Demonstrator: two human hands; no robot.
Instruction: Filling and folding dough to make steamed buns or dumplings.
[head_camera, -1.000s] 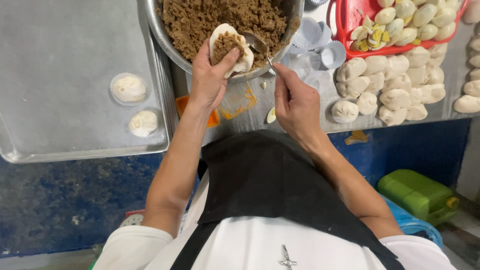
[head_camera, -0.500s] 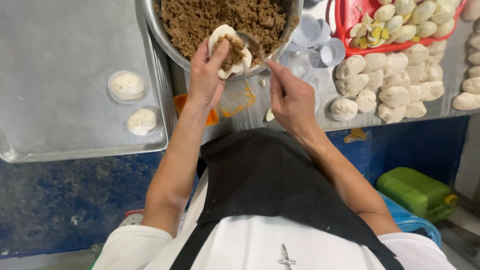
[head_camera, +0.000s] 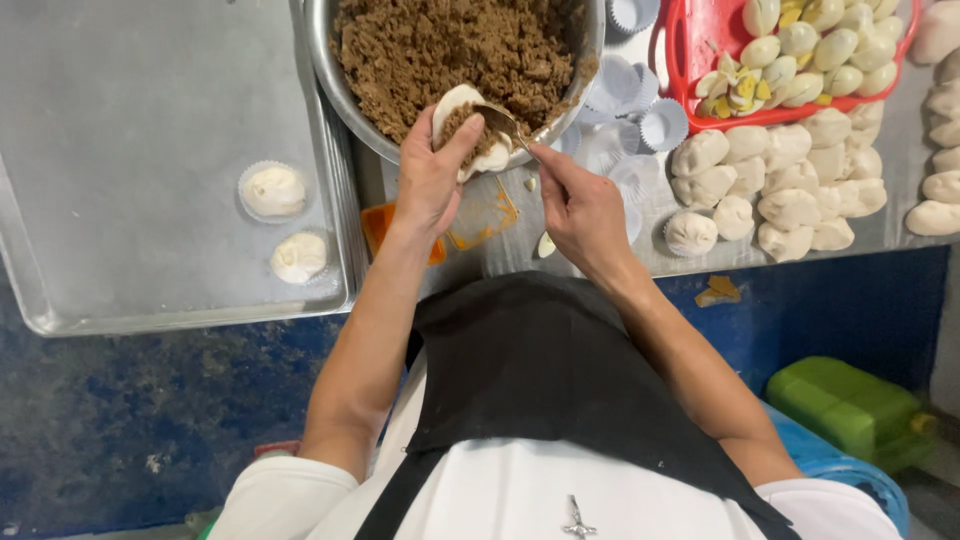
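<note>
Dough round (head_camera: 470, 135): white, flattened, cupped in our left hand (head_camera: 430, 180) at the near rim of the bowl; fingers curled under it, thumb laid across its top. A heap of brown filling sits in its middle.

Spoon (head_camera: 497, 120): metal, pinched between the thumb and fingers of our right hand (head_camera: 580, 210); its tip touches the filling on the dough.

Bowl (head_camera: 335, 85): steel, far centre, heaped with brown minced filling (head_camera: 450, 45).

Paper cups (head_camera: 640, 125): white, pleated, scattered just right of the bowl, between it and the basket.

Basket (head_camera: 680, 50): red, far right, holding peeled boiled eggs (head_camera: 820, 50), some halved with yolk showing.

Dough balls (head_camera: 780, 180): pale, piled near the basket on the right of the table (head_camera: 520, 250); more run along the right edge.

Tray (head_camera: 120, 130): metal, left, carrying two filled buns (head_camera: 275, 192) in paper cups, one nearer than the other.

Orange scrap (head_camera: 380, 225): on the table beneath our left wrist.

Apron (head_camera: 540, 370): black, over a white shirt.

Green container (head_camera: 850, 410): on the floor, near right.
</note>
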